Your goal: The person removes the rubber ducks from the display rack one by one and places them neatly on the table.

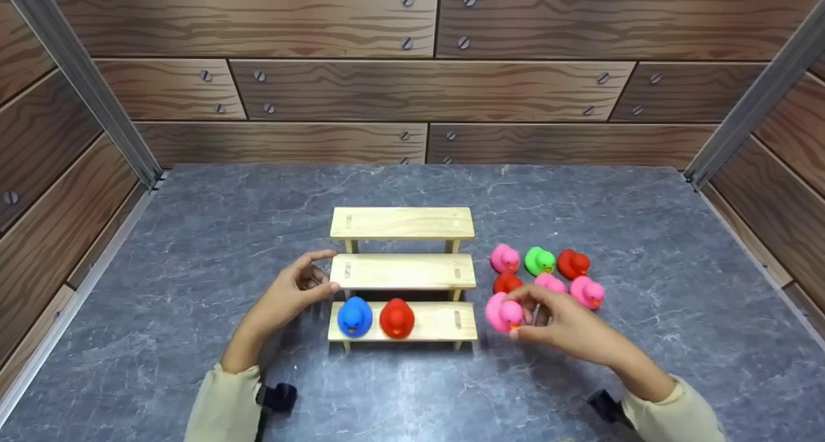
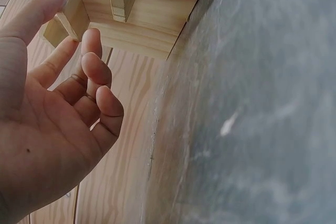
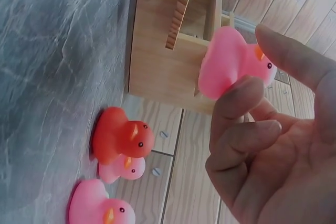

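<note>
A three-tier wooden stand [image 1: 403,271] stands on the grey tabletop. On its lowest step sit a blue rubber duck [image 1: 354,317] and a red rubber duck [image 1: 397,318], side by side toward the left. My left hand [image 1: 293,294] is at the left end of the middle step, thumb at the front edge and index finger at the back edge, gripping it; the other fingers curl loosely. Just right of the lowest step, my right hand [image 1: 564,323] pinches a pink rubber duck [image 3: 228,64] between thumb and fingers, raised off the table in the right wrist view.
Right of the stand is a loose group of rubber ducks: a green one [image 1: 539,260], a red one [image 1: 573,263], a pink one [image 1: 504,259] and several more. Wood-patterned panels [image 1: 432,91] wall the back and both sides of the table.
</note>
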Available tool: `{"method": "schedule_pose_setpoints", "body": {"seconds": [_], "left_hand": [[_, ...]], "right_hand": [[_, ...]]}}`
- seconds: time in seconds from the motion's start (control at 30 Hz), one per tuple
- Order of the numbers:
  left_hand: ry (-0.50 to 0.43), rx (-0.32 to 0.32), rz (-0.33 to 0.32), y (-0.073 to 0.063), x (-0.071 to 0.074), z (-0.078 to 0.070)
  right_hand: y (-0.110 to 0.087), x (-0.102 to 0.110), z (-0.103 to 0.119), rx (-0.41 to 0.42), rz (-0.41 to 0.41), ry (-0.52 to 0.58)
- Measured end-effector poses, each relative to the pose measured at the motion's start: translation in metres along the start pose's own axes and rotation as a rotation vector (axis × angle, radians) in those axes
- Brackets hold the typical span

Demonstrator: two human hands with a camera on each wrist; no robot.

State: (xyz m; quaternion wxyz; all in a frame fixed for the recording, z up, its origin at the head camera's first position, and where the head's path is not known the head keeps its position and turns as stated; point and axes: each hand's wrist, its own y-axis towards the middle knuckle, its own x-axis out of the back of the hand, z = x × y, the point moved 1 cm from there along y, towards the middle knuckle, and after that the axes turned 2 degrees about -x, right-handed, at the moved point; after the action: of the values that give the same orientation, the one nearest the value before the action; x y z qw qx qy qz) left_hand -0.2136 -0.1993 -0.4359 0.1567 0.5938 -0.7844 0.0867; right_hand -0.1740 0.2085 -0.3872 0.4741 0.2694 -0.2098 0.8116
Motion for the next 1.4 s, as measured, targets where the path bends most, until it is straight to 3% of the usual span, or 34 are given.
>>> {"method": "schedule_pose_setpoints", "body": {"seconds": [0.43,0.77,1.4], "left_hand": [[-0.005,-0.056,-0.016,-0.001,-0.001,0.004],[-0.003,-0.009,-0.01,-0.001,0.0,0.003],[0.006,-0.009,-0.009,0.001,0.0,0.0]], "right_hand": [[0.0,0.009,-0.014,-0.038,0.022,-0.058],[0.001,0.014,-0.024,-0.041,0.053,-0.071],[0.007,0.008,-0.036,-0.037,0.112,-0.147]]}}
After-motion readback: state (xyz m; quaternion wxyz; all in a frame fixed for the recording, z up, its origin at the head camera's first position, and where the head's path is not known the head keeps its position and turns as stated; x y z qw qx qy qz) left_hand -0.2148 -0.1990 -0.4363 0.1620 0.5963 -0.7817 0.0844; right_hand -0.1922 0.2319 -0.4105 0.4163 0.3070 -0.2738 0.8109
